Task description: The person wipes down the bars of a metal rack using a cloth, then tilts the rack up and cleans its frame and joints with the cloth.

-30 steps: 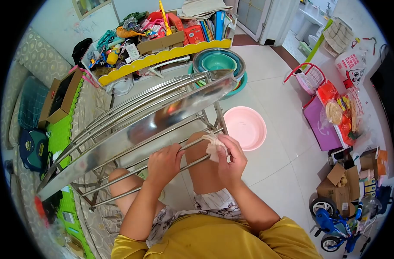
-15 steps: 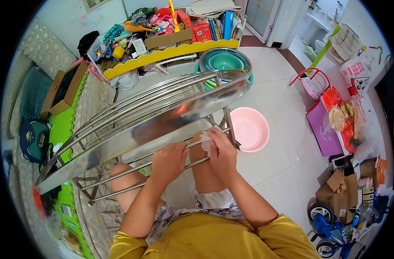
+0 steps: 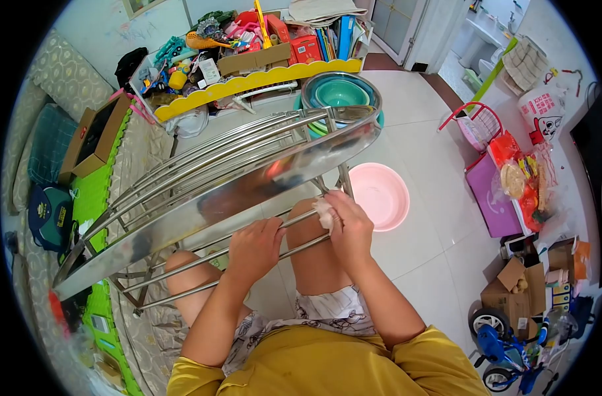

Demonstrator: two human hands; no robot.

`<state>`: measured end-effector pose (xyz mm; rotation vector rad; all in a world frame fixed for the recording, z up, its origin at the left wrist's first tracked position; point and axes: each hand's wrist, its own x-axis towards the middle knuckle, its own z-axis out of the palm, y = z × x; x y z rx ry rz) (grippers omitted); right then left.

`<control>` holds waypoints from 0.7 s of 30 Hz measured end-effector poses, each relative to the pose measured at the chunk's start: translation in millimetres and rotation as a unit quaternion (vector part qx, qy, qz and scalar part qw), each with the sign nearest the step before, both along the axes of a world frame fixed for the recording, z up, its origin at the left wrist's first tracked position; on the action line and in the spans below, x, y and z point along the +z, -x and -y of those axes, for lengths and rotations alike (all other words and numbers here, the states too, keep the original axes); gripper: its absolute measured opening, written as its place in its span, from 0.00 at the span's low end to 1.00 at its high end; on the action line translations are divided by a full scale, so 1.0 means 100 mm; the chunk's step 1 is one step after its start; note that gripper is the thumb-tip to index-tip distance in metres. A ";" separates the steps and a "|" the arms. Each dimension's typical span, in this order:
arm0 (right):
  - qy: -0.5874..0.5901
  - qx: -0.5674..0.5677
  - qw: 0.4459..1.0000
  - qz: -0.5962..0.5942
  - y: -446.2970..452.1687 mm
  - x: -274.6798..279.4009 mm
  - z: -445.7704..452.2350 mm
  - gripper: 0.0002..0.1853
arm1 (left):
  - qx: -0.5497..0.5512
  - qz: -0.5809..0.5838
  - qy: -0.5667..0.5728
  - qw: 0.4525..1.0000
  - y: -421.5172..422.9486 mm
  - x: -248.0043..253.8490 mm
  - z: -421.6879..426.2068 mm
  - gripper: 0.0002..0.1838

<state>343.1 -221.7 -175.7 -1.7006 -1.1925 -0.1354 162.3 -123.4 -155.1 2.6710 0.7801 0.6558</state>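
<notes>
Above pale tiles [image 3: 420, 244], the left hand [image 3: 255, 247] closes round one rack bar [image 3: 300, 218], the right hand [image 3: 351, 228] pinching one cloth [image 3: 324, 214].

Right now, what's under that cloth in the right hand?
A metal bar of the rack runs in under the cloth. The piece beneath the cloth and right hand is covered, so I can't see how it looks.

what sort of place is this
Probably a home's living room: a white toy shelf with a yellow scalloped edge, a patterned beige fabric sofa and a small blue bike suggest it.
</notes>
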 end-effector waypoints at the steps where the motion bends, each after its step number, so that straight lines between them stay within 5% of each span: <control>1: 0.006 -0.020 1.000 0.022 -0.03 0.02 0.01 0.15 | -0.001 0.000 0.000 1.000 0.00 0.00 0.00 0.06; 9: -0.008 -0.046 0.999 0.013 0.09 -0.01 -0.02 0.16 | 0.003 0.013 -0.057 0.998 -0.01 -0.03 0.00 0.06; 21: 0.004 0.102 0.992 0.077 0.43 0.07 -0.08 0.19 | 0.007 -0.002 -0.059 0.998 -0.03 -0.01 0.00 0.06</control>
